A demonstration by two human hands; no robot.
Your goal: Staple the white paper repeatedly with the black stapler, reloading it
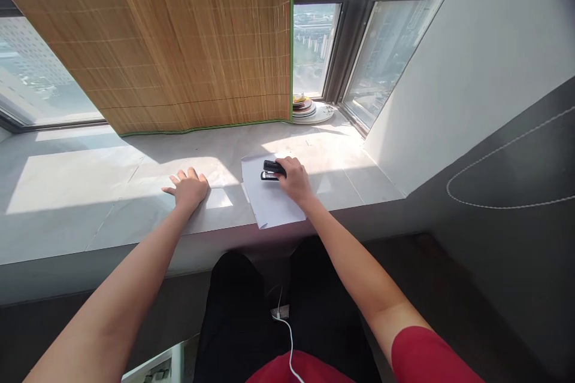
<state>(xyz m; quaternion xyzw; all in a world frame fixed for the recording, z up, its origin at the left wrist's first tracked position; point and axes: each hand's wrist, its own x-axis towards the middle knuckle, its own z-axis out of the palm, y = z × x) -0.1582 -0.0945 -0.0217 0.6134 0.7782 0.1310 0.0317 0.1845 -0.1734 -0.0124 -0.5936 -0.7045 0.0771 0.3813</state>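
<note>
A black stapler point(272, 166) is gripped in my right hand point(295, 181), its jaws pointing left over the white sheets of paper point(275, 202). The paper lies on the pale window sill point(135, 206), its near edge close to the sill's front edge, with a lower corner slightly curled. Whether the stapler touches the paper I cannot tell. To the left of the paper, my left hand point(190, 188) rests on the sill with its fingers spread and nothing in it.
A bamboo blind point(193, 42) hangs in front of the window down to the sill. Stacked plates point(309, 112) stand in the far right corner. At right are a white wall point(471, 60) and a hanging bead chain point(494, 208). A white cable point(290, 341) runs down between my legs.
</note>
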